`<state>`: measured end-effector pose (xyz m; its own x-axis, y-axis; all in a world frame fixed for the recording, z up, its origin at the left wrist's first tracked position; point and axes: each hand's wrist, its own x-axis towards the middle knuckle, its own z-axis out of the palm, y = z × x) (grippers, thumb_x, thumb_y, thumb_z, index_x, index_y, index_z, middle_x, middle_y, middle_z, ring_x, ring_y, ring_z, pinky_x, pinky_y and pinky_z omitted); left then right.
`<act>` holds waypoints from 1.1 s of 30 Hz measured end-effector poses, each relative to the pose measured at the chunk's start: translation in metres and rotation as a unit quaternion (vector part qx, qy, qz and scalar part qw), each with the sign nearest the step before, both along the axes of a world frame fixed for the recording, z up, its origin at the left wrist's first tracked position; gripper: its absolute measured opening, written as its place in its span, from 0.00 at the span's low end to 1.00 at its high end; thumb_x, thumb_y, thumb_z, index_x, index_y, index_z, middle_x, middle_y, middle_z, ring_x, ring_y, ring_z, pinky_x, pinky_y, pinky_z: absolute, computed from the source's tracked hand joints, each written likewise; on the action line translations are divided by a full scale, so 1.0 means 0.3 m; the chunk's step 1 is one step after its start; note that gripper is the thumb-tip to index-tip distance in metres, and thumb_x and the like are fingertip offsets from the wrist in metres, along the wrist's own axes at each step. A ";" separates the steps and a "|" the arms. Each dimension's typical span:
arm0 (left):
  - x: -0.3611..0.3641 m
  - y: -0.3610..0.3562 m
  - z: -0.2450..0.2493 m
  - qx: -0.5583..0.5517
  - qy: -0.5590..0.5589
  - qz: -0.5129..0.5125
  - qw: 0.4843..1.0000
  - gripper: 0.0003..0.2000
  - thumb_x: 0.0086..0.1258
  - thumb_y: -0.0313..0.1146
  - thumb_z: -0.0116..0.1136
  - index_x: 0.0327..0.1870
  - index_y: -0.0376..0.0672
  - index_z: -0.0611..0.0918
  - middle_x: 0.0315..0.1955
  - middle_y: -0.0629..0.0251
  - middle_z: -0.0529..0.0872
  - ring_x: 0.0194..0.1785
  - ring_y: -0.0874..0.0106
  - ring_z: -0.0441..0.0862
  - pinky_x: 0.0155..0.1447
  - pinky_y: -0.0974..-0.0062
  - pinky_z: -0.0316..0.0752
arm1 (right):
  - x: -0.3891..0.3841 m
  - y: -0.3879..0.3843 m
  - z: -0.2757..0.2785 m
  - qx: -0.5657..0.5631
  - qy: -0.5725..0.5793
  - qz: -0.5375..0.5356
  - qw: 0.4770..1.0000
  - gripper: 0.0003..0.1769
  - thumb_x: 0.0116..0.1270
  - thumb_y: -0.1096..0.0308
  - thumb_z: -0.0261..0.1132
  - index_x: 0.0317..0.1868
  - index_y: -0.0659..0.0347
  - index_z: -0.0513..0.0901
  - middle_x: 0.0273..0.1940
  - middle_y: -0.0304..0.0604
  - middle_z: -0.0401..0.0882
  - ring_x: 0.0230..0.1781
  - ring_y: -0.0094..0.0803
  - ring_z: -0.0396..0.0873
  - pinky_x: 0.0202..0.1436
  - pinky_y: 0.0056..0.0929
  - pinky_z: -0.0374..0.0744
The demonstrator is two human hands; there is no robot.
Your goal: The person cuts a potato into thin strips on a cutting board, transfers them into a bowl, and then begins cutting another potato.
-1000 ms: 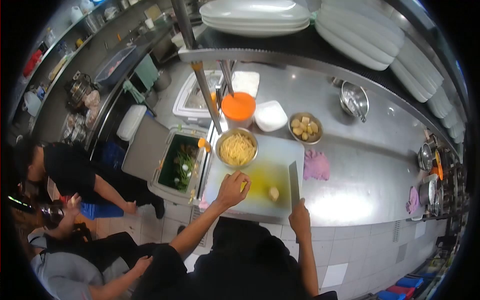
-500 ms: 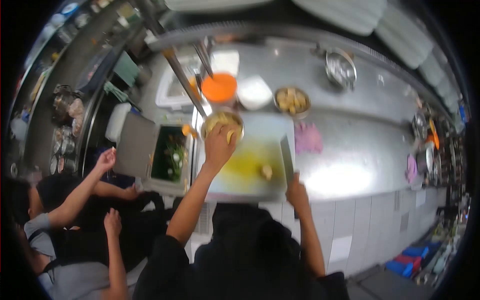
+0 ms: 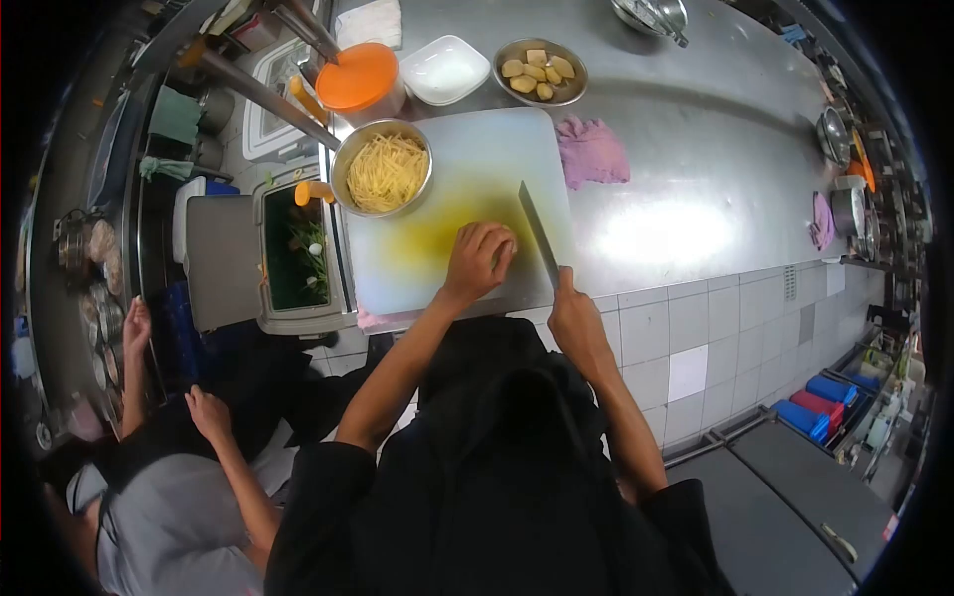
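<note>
On the white cutting board (image 3: 477, 139), my left hand (image 3: 481, 256) has its fingers curled round a small pale piece that they mostly hide. My right hand (image 3: 578, 320) grips the handle of a long knife (image 3: 540, 230), whose blade points away from me over the board's right part. Yellow staining covers the middle of the board. A metal bowl (image 3: 421, 194) of thin yellow strips (image 3: 386, 174) stands at the board's upper left. Behind the board, another metal bowl (image 3: 505, 50) holds several peeled yellowish pieces (image 3: 537, 72).
An orange-lidded tub (image 3: 356, 77) and a white square dish (image 3: 447, 72) stand behind the board. A pink cloth (image 3: 592, 152) lies at its right. Left of it is an open bin (image 3: 298, 243) with scraps. A person in grey (image 3: 179, 507) is at the lower left.
My left hand has left the bowl of strips and come down onto the board over the small piece. The knife stays in my right hand. The whole view has shifted.
</note>
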<state>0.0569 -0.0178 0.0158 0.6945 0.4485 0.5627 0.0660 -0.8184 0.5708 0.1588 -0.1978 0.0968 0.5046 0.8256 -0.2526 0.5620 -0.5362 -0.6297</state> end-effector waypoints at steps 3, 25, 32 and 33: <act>0.004 -0.002 -0.028 -0.007 0.017 0.000 1.000 0.10 0.61 0.24 0.65 0.44 0.42 0.82 0.43 0.58 0.81 0.48 0.57 0.80 0.53 0.59 0.74 | -0.032 -0.012 0.084 -0.028 0.010 -0.005 1.000 0.13 0.75 0.75 0.51 0.56 0.68 0.62 0.27 0.72 0.79 0.31 0.72 0.78 0.33 0.66 0.73; 0.010 0.009 -0.030 -0.036 0.024 -0.017 0.999 0.12 0.58 0.20 0.64 0.43 0.41 0.83 0.43 0.54 0.79 0.48 0.53 0.78 0.52 0.59 0.76 | -0.087 -0.013 -0.047 -0.075 0.061 -0.006 0.995 0.24 0.63 0.82 0.53 0.60 0.65 0.62 0.41 0.74 0.81 0.37 0.74 0.79 0.42 0.66 0.77; 0.005 0.006 -0.041 -0.041 0.035 -0.018 0.998 0.11 0.58 0.24 0.65 0.43 0.43 0.83 0.43 0.56 0.79 0.47 0.55 0.79 0.50 0.60 0.78 | -0.131 -0.057 0.090 -0.080 0.046 -0.033 0.995 0.13 0.72 0.78 0.51 0.55 0.65 0.63 0.34 0.73 0.80 0.35 0.75 0.78 0.38 0.67 0.73; 0.008 0.006 -0.041 -0.046 0.034 -0.019 0.998 0.11 0.59 0.24 0.65 0.43 0.43 0.83 0.43 0.56 0.78 0.47 0.55 0.79 0.50 0.60 0.78 | -0.134 -0.060 0.078 -0.082 0.046 -0.033 0.995 0.13 0.72 0.78 0.51 0.55 0.65 0.63 0.34 0.73 0.80 0.35 0.75 0.78 0.38 0.67 0.73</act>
